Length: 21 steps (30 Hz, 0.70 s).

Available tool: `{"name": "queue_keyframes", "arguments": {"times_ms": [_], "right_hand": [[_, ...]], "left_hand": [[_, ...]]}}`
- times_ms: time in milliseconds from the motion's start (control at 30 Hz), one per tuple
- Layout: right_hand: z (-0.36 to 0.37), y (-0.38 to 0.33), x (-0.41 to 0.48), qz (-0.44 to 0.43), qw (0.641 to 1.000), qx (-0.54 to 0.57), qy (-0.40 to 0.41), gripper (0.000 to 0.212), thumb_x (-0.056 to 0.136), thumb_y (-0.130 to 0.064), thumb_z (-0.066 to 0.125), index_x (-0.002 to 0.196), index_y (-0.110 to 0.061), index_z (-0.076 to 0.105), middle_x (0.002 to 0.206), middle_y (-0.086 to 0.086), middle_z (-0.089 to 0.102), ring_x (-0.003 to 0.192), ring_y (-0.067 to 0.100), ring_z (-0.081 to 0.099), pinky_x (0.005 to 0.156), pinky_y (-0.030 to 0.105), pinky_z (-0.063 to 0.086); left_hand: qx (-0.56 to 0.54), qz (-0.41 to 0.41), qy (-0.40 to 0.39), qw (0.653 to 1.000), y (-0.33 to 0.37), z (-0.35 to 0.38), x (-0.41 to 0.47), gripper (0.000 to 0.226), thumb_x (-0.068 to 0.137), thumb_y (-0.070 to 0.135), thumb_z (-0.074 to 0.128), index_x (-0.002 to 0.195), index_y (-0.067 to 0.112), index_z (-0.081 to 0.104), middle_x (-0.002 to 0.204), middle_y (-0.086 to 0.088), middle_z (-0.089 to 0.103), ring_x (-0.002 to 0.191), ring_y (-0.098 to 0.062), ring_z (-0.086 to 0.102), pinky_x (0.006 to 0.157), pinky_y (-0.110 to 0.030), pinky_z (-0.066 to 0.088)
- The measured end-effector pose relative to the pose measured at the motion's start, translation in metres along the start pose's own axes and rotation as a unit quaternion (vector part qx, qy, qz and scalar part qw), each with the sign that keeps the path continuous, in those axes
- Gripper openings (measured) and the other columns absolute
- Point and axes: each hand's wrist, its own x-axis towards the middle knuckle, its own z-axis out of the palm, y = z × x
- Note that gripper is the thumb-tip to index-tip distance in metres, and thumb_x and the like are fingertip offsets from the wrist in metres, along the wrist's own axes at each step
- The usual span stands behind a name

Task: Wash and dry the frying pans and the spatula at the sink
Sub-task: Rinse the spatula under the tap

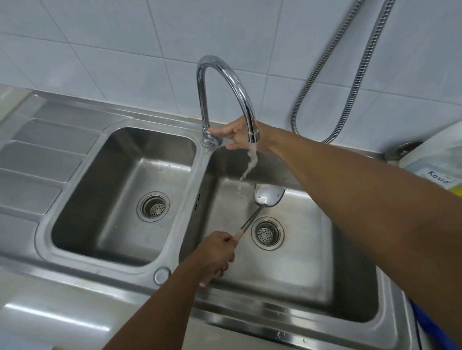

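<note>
Okay, the steel spatula (268,197) with the pale wooden handle is in my left hand (217,254). The fingers are wrapped fully round the handle, and its butt end pokes out below the fist. The blade hangs over the right basin (301,272) of the stainless double sink, face up, just behind the round drain strainer (267,233).

Water (251,161) is running from the curved chrome tap (229,78) and falls just to the left of the blade (whether it actually strikes the metal, I cannot tell).

My right hand (236,135) is up at the tap's base, partly hidden behind the spout. Forefinger and thumb reach towards the base with the other fingers curled in, but I cannot tell if they are pinching anything.

Moving outward, the left basin (115,205) has its own strainer, with the ribbed draining board (35,155) beyond it. A flexible metal hose (365,65) loops down the white tiled wall (89,35). At the far right there's a translucent plastic jug (446,162) with a blue label.
</note>
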Motion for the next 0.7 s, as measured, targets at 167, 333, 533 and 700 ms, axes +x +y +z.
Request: {"name": "queue_keyframes", "arguments": {"times_ms": [167,333,533,700], "right_hand": [[0.012,0.002,-0.017,0.011,0.994,0.013,0.106,0.041,0.096,0.0,0.056,0.134,-0.011,0.063,0.145,0.002,0.056,0.135,0.016,0.052,0.106,0.028,0.047],[0.024,0.033,-0.081,0.069,0.933,0.007,0.352,0.026,0.093,0.0,0.058,0.099,-0.016,0.078,0.101,0.003,0.077,0.098,0.015,0.073,0.095,0.038,0.058],[0.041,0.094,-0.204,0.107,0.801,-0.166,0.566,0.036,0.082,0.004,0.053,0.102,-0.016,0.075,0.103,0.001,0.072,0.105,0.023,0.063,0.096,0.035,0.051],[0.032,0.154,-0.297,0.277,0.639,-0.361,0.621,0.059,0.071,-0.022,0.056,0.128,-0.008,0.052,0.13,0.025,0.051,0.117,0.042,0.048,0.105,0.052,0.033]], "left_hand": [[0.006,0.001,0.001,1.0,0.002,0.001,0.0,0.032,0.11,0.028,0.045,0.116,0.001,0.061,0.086,-0.011,0.058,0.051,-0.014,0.04,0.044,-0.026,0.035],[0.016,0.009,0.014,1.0,0.01,0.002,0.007,0.033,0.11,0.028,0.045,0.117,0.0,0.06,0.088,-0.012,0.064,0.052,-0.017,0.043,0.045,-0.028,0.04],[0.01,0.005,0.001,1.0,0.042,0.012,0.016,0.024,0.11,0.018,0.044,0.118,-0.003,0.055,0.098,-0.013,0.071,0.06,-0.018,0.055,0.06,-0.034,0.052],[-0.004,-0.027,-0.007,1.0,0.065,0.025,0.024,0.027,0.11,0.015,0.039,0.124,-0.006,0.048,0.095,-0.014,0.066,0.051,-0.011,0.04,0.043,-0.023,0.037]]}}
